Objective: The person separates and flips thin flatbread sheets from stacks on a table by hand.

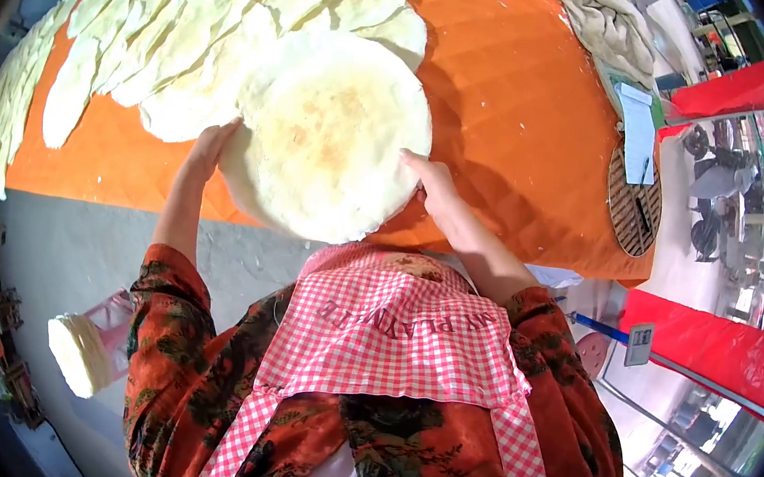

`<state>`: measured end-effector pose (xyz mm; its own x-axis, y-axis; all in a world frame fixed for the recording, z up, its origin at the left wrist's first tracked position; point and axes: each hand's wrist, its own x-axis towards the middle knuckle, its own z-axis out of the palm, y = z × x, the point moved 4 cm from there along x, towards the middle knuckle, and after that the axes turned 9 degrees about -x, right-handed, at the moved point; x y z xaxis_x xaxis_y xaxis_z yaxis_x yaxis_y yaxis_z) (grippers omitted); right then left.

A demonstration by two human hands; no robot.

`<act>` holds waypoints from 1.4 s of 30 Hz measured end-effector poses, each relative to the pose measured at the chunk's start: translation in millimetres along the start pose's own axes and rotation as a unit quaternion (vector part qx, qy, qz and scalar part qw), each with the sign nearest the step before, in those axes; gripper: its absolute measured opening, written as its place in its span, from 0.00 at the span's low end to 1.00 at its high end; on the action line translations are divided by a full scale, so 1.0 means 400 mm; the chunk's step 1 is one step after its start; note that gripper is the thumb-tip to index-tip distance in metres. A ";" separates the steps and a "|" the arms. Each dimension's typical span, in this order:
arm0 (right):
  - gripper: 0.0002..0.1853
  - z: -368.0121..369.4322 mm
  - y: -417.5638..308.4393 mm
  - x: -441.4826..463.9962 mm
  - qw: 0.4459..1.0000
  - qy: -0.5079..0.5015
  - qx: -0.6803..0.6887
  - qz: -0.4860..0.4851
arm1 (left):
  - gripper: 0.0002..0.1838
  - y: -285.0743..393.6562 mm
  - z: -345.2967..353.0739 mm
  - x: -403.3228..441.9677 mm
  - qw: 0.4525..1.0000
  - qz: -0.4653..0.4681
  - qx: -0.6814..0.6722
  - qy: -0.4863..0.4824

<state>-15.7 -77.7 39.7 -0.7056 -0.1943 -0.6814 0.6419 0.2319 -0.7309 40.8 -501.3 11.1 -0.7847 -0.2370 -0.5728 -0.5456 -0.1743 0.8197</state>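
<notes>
A large round flatbread (328, 135), pale with light brown patches at its middle, is held up over the front edge of the orange cloth. My left hand (215, 142) grips its left rim. At the right rim, my right hand (428, 176) pinches the bread, thumb on top and fingers mostly hidden underneath. Behind and to the left, many overlapping flatbreads (185, 27) lie in rows on the orange-covered table (509, 94).
At the table's right end are a round woven tray (623, 203), a paper pad (636, 126) with a pen, and a crumpled cloth (609, 25). A stack of flatbreads (81, 356) stands low at the left. Red covers (705, 352) and a blue pole are at the right.
</notes>
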 end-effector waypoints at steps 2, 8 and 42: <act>0.32 0.007 -0.013 -0.009 0.999 -0.034 0.038 0.002 | 0.25 0.010 0.018 -0.021 0.998 0.009 -0.059 -0.007; 0.26 0.018 0.017 0.025 0.982 -0.043 0.143 -0.115 | 0.19 -0.071 -0.045 0.078 0.997 -0.040 -0.065 0.012; 0.32 -0.732 0.323 -0.134 0.948 -0.016 0.296 -0.115 | 0.25 -0.075 0.761 -0.095 0.987 -0.106 -0.048 -0.113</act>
<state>17.2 241.6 -6.9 -0.8442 -0.2066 -0.4947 0.5345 -0.3945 -0.7474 -2.6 -196.0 10.4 -0.7078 0.0313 -0.7057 -0.6823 -0.2894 0.6714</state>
